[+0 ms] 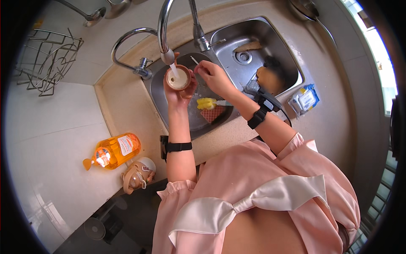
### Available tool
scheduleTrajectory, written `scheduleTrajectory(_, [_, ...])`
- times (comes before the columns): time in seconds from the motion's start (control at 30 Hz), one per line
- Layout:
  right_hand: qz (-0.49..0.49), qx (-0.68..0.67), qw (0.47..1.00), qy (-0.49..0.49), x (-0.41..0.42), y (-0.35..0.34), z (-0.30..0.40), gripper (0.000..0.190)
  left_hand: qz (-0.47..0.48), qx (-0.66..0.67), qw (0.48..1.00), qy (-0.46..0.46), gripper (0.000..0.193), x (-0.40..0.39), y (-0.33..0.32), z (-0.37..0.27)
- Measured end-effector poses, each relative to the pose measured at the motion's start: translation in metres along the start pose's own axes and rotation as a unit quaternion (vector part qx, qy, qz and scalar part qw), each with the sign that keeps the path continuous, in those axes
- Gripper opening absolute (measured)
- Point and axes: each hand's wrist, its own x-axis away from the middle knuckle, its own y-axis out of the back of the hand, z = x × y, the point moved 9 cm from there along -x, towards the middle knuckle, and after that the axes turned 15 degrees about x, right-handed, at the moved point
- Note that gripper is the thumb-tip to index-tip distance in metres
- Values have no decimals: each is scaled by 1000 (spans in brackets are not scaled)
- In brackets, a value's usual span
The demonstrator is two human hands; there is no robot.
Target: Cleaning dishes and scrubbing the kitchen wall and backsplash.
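Note:
My left hand [175, 96] grips a round brown lid or cup [178, 83] with a cream inside and a small hole. Water from the chrome faucet [167, 57] runs into it. My right hand [215, 75] pinches a thin, light-coloured stick-like tool [194, 60], its tip pointing up and left; most of it is hidden by the fingers. Both hands are over the left sink basin [161, 109]. Below them in that basin lie a yellow sponge brush [206, 103] with a pale handle and a red checkered sponge or cloth [212, 114].
The right basin [228, 62] holds a tan elongated piece [248, 46] and other items, partly blurred. A wipes pack [304, 100] lies on the right counter. At left are an orange dish-soap bottle [117, 150] and a tan drinking bottle [139, 174]. A second curved tap [127, 33] stands behind.

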Motion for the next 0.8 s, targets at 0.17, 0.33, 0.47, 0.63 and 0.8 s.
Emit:
scheduleTrajectory(0.17, [35, -44, 998, 6, 6, -18, 4, 12, 73, -73, 994, -44, 41, 19, -16, -11])
scheduleTrajectory(0.33, [72, -104, 992, 6, 4, -36, 12, 12, 91, -172, 980, -30, 36, 30, -17, -14])
scheduleTrajectory(0.47, [68, -218, 970, -82, -7, -37, -9, 19, -100, -219, 951, -195, 37, 31, 4, -41])
scheduleTrajectory(0.63, [149, -380, 891, -200, 2, -71, -12, 25, -76, -506, 782, -357, 39, 44, -35, -50])
scheduleTrajectory(0.8, [170, -292, 928, -156, -26, -91, -1, 26, -74, -283, 887, -359, 34, 48, -5, -82])
